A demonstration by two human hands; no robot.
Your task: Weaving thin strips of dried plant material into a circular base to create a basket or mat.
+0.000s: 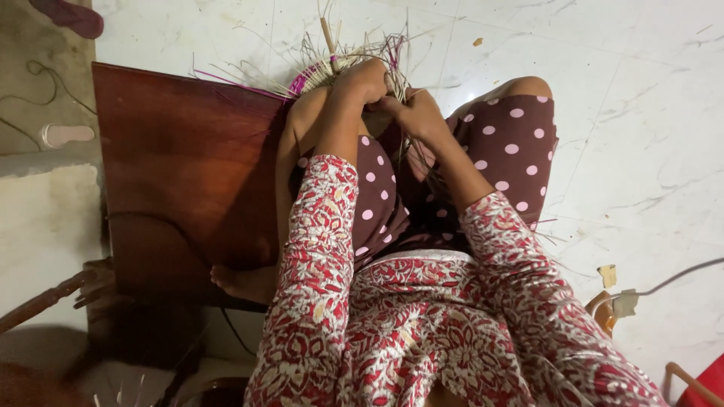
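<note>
Both hands work a half-woven basket on the lap of a person seated on the floor.

The left hand [366, 79] closes over the woven basket [320, 73] rim; the right hand [415, 113] pinches loose straw strands [396, 53] just beside it. The piece looks light, springy and brittle, best held at the tight rim. It sits far, at the knees, beside a wooden board [181, 166].

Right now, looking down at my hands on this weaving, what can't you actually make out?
All from the head view:
- The woven piece: mostly hidden behind the left hand and right hand; its shape is unclear.
- Fingertips of both hands: curled into the loose strands, so the grip is unreadable.
- The dark wooden board: its right side is covered by the leg.
- The red thing: cut off by the corner.
</note>
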